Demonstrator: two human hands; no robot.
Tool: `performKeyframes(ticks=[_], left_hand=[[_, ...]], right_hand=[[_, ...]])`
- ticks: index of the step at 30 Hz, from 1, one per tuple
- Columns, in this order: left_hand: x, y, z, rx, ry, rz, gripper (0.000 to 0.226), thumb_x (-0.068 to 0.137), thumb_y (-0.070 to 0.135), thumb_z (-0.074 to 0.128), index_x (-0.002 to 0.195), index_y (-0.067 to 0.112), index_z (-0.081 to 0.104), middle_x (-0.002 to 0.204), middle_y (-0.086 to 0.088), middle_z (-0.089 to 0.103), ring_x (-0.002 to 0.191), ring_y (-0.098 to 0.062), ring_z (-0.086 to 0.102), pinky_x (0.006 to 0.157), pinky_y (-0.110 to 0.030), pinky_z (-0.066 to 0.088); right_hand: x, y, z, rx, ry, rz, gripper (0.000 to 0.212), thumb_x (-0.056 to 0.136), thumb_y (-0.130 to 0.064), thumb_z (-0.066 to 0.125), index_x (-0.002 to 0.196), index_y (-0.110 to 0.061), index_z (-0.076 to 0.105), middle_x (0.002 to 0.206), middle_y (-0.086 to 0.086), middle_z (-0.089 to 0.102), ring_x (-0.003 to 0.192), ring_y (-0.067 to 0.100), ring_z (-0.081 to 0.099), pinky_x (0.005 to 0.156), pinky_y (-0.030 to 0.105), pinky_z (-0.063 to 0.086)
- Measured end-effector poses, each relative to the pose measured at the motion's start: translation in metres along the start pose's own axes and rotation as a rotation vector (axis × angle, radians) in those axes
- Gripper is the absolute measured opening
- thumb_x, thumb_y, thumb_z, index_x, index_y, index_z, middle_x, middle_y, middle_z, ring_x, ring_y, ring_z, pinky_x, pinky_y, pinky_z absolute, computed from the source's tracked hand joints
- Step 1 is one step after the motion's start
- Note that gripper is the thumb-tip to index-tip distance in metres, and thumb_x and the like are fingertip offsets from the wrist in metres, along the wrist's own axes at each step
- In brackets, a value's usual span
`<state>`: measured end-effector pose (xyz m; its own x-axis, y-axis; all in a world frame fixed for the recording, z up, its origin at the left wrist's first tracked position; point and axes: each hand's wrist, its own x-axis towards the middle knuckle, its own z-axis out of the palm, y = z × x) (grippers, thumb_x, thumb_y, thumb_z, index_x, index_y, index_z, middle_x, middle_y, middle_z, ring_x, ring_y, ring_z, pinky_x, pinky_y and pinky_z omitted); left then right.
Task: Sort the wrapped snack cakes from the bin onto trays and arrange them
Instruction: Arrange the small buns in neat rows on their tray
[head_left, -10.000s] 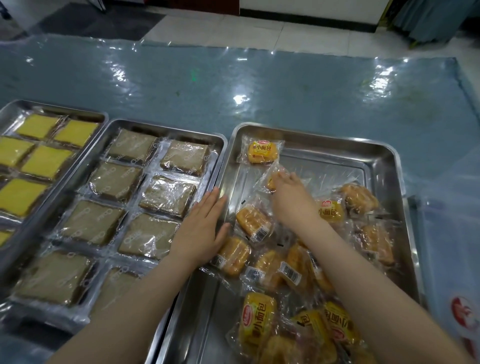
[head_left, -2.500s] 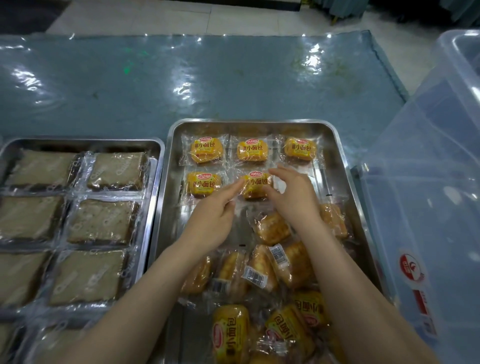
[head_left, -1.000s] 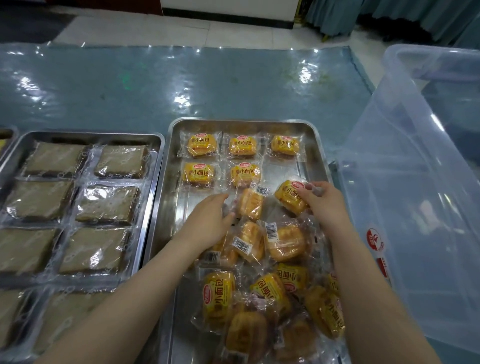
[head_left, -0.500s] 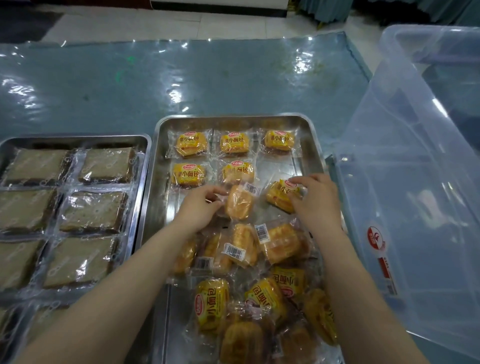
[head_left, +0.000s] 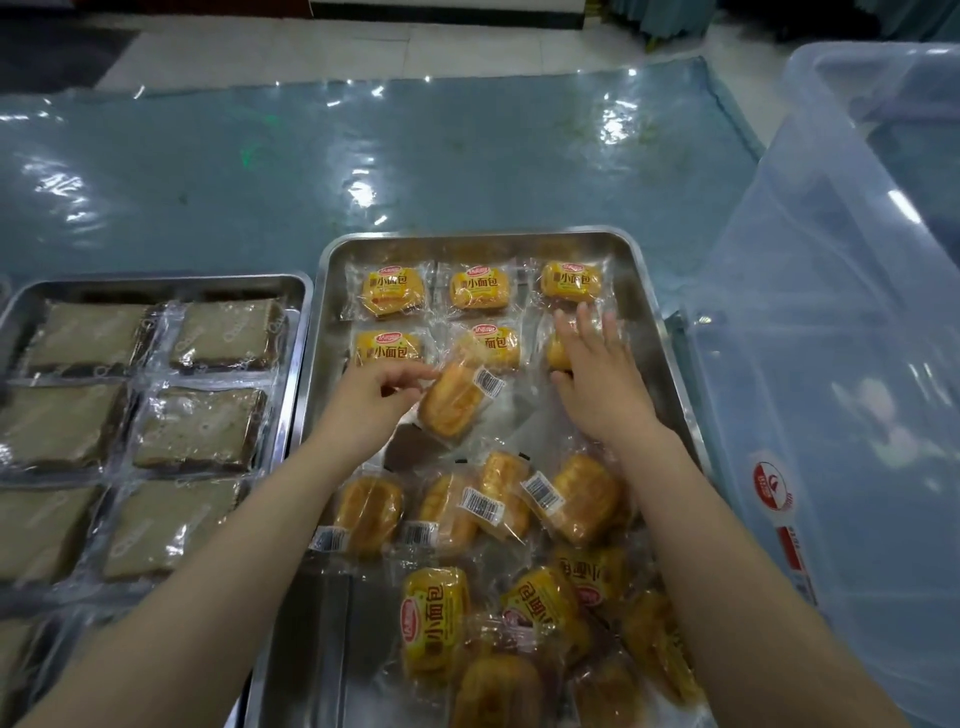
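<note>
A steel tray (head_left: 665, 332) holds yellow wrapped snack cakes. Three lie in a far row (head_left: 480, 287) and two more (head_left: 387, 347) sit in a second row. My left hand (head_left: 374, 400) pinches the wrapper of a cake (head_left: 454, 402) lying barcode side up, just below that second row. My right hand (head_left: 592, 374) lies flat with straight fingers on a cake (head_left: 558, 353) at the right end of the second row, mostly hiding it. Several loose cakes (head_left: 509, 561) are piled at the near end of the tray.
A second steel tray (head_left: 298, 332) of brown wrapped cakes (head_left: 200, 426) stands to the left, touching the first. A large clear plastic bin (head_left: 841, 364) stands right of the tray. The table has a shiny teal plastic cover (head_left: 363, 156).
My right hand has set its cake down at the right of the second row and flattened on it. My left hand has moved its cake slightly right and up.
</note>
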<state>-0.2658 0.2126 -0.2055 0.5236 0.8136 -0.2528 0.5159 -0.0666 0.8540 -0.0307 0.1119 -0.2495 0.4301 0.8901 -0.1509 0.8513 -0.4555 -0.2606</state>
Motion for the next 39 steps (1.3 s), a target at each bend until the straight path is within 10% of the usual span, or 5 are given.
performKeyframes(ticks=[8, 16, 28, 37, 39], left_hand=[[-0.010, 0.003, -0.005, -0.060, 0.023, -0.030, 0.030, 0.089, 0.003, 0.058, 0.095, 0.030, 0.069, 0.085, 0.013, 0.063, 0.079, 0.000, 0.055, 0.066, -0.015, 0.040], [-0.023, 0.001, -0.004, -0.123, 0.039, -0.034, 0.032, 0.089, 0.008, 0.060, 0.085, 0.038, 0.069, 0.097, 0.014, 0.065, 0.085, 0.000, 0.057, 0.069, -0.015, 0.041], [-0.055, -0.007, -0.011, -0.746, -0.039, -0.335, 0.031, 0.091, -0.006, 0.045, 0.110, 0.011, 0.061, 0.101, -0.013, 0.071, 0.090, -0.027, 0.070, 0.073, -0.029, 0.058], [-0.062, -0.015, -0.002, -0.748, 0.132, -0.323, 0.026, 0.082, -0.009, 0.061, 0.100, 0.009, 0.058, 0.094, -0.012, 0.063, 0.081, -0.022, 0.068, 0.061, -0.022, 0.054], [-0.062, -0.016, -0.002, -0.730, 0.130, -0.310, 0.025, 0.081, -0.008, 0.062, 0.097, 0.010, 0.057, 0.093, -0.013, 0.061, 0.083, -0.025, 0.067, 0.061, -0.022, 0.054]], right_hand=[[0.005, 0.009, 0.000, 0.141, -0.213, -0.027, 0.081, 0.089, -0.036, 0.060, 0.152, -0.032, 0.009, 0.160, -0.007, -0.009, 0.143, 0.024, -0.021, 0.114, 0.052, -0.005], [-0.033, -0.055, -0.020, 0.690, -0.103, -0.050, 0.059, 0.083, -0.044, 0.066, 0.136, -0.029, 0.046, 0.134, -0.015, 0.052, 0.120, 0.005, 0.049, 0.101, 0.036, 0.043], [-0.059, -0.077, -0.020, 1.297, 0.001, 0.152, 0.053, 0.072, 0.026, 0.047, 0.050, -0.018, 0.067, 0.098, -0.011, 0.069, 0.093, -0.003, 0.064, 0.071, 0.018, 0.055], [-0.078, -0.082, -0.026, 1.572, -0.171, 0.257, 0.020, 0.093, -0.013, 0.057, 0.112, -0.020, 0.061, 0.116, 0.009, 0.065, 0.085, 0.028, 0.072, 0.072, 0.038, 0.058], [-0.082, -0.079, -0.021, 1.367, -0.217, 0.228, 0.064, 0.081, -0.042, 0.069, 0.137, -0.035, 0.039, 0.122, -0.001, 0.060, 0.091, 0.020, 0.071, 0.074, 0.036, 0.059]])
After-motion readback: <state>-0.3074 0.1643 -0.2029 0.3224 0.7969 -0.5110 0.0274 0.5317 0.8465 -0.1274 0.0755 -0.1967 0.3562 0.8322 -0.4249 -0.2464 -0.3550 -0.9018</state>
